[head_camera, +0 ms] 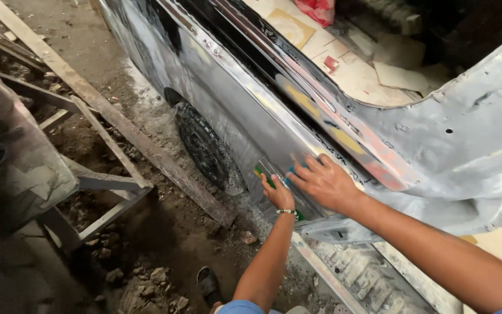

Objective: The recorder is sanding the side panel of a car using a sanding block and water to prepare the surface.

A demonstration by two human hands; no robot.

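A bare, sanded grey car body [239, 99] fills the upper right, with patches of yellow and orange on its side panel. My left hand [278, 193] presses against the lower panel and grips a small green object [259, 172]; a bead bracelet is on that wrist. My right hand [323, 180] lies flat on the panel just to the right, its fingers spread over something blue that is mostly hidden. Both hands sit close behind the black wheel [204, 148].
Long wooden planks [117, 122] and a metal frame [96, 186] lie on the dirt floor at left, with rubble around them. A dusty covered shape [12, 145] stands at the far left. My sandalled foot [209, 285] is below. Cardboard sheets [355, 70] lie inside the car.
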